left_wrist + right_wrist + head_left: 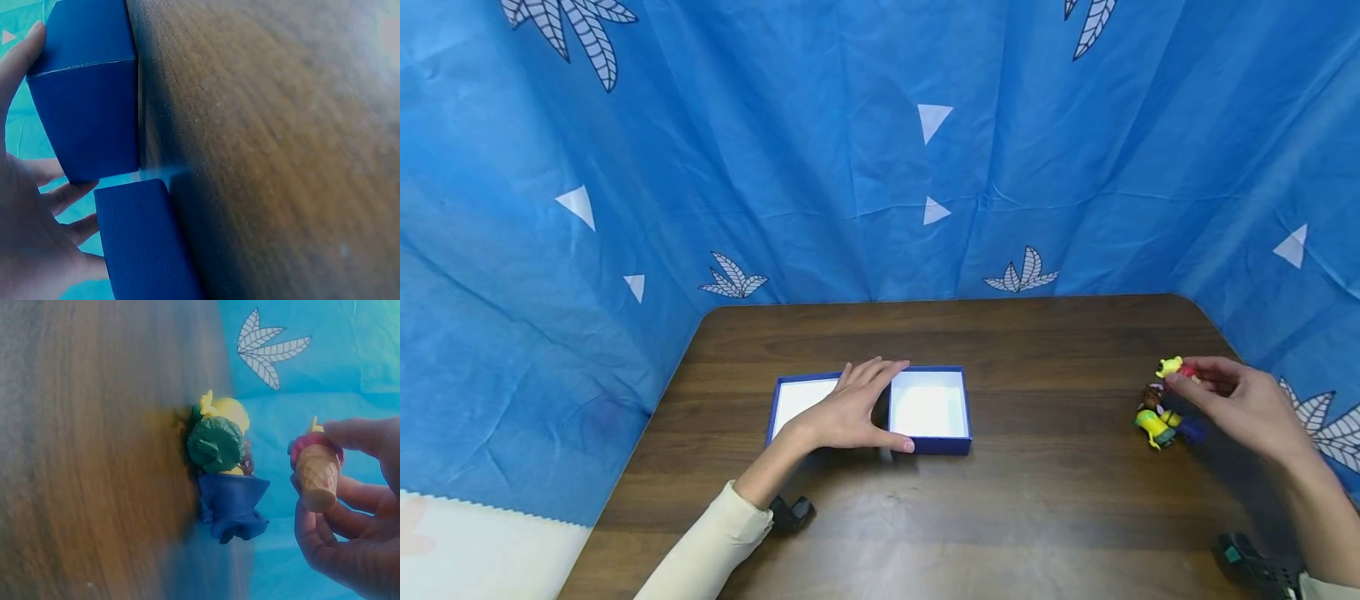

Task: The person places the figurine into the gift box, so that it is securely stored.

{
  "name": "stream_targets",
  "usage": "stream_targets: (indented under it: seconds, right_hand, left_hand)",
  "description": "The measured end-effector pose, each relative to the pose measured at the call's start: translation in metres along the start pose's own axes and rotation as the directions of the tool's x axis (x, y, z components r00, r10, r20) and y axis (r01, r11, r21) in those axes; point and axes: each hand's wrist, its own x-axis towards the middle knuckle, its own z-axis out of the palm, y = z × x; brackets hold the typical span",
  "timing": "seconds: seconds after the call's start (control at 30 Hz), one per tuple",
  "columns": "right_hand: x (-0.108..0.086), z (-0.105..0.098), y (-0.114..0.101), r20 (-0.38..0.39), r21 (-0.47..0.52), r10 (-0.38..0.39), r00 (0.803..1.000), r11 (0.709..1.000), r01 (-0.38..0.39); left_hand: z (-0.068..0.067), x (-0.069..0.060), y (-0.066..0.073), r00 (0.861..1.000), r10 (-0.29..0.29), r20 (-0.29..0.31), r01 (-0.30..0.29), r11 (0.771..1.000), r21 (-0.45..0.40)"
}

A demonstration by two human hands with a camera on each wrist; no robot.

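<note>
Cone toy (pixel 319 478) (red and yellow top, waffle-cone base) is up off the table (pixel 1045 500), over its right side; right hand (pixel 1247 404) has it clamped, thumb on one side and fingers on the other. Key relation: blue box (pixel 940 447), white inside showing, lies well to the left of that grip and roughly level with it front to back, so the line between them runs about parallel to the table's far edge. Toy's long axis: yellow end points left toward the box in the head view, cone end hidden there by the hand; right wrist view shows the cone clear of the fingers. Just below the grip, near the table's right edge, is a bunch of toys: yellow-green figure (pixel 1156 429), brown one (pixel 1152 397), blue piece (pixel 1193 430); some gap between them and the cone. Left hand (pixel 846 417) is the one at the box: thumb and fingers wide apart, spanning its left end, thumb on the near left corner; can't tell how firmly it bears. Second blue box (pixel 801 397) sits just beside on the left, partly under that hand. Bare wood from the box's right wall to the toys, so sideways room looks good; tightest spot is the left hand at the box's left rim
</note>
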Motion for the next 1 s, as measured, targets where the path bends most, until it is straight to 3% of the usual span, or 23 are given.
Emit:
stream_targets:
  seconds: [0.27, 0.4, 0.53, 0.8, 0.9, 1.0]
  right_hand:
    - [0.000, 0.003, 0.001, 0.013, 0.010, -0.077, 0.997, 0.997, 0.077]
    - [0.000, 0.004, 0.002, 0.046, 0.074, -0.117, 0.992, 0.991, 0.113]
    - [-0.001, 0.008, 0.003, 0.052, 0.163, -0.185, 0.981, 0.971, 0.175]
    - [0.000, 0.011, 0.006, -0.008, 0.282, -0.293, 0.956, 0.917, 0.283]
    - [-0.001, 0.012, 0.004, -0.010, 0.307, -0.298, 0.954, 0.908, 0.287]
    - [-0.001, 0.011, 0.002, -0.010, 0.299, -0.260, 0.965, 0.921, 0.251]
  left_hand:
    - [-0.001, 0.001, 0.001, 1.000, -0.009, 0.005, 0.009, 1.000, 0.009]
    - [-0.001, 0.000, 0.001, 1.000, -0.006, 0.001, 0.006, 1.000, 0.008]
    - [0.000, 0.000, 0.002, 1.000, -0.010, 0.007, 0.010, 1.000, 0.003]
    - [-0.001, -0.001, 0.002, 1.000, -0.024, 0.020, 0.024, 1.000, -0.001]
    - [-0.001, -0.001, 0.002, 1.000, -0.024, 0.020, 0.024, 1.000, 0.000]
    - [-0.001, 0.000, 0.002, 1.000, -0.019, 0.015, 0.019, 1.000, 0.006]
